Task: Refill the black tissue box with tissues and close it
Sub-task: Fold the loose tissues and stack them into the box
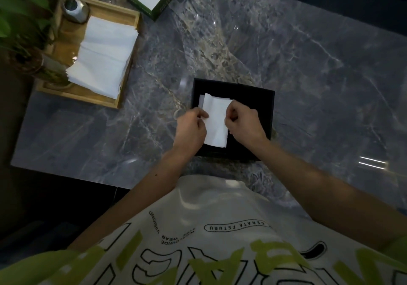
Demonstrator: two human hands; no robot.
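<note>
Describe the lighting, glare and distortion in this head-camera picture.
Head view: dim overall, the black tissue box shows little detail; glare streaks lie on the marble table at right; the white tissue stands out; wide-angle distortion bows the table's edges; the plant at far left is blurred.

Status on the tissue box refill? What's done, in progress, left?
Done: little that shows; the black tissue box sits on the table. In hand: left hand and right hand pinch one white tissue over it. Left: a tissue stack lies in the wooden tray; whether the box is closed is unclear.
</note>
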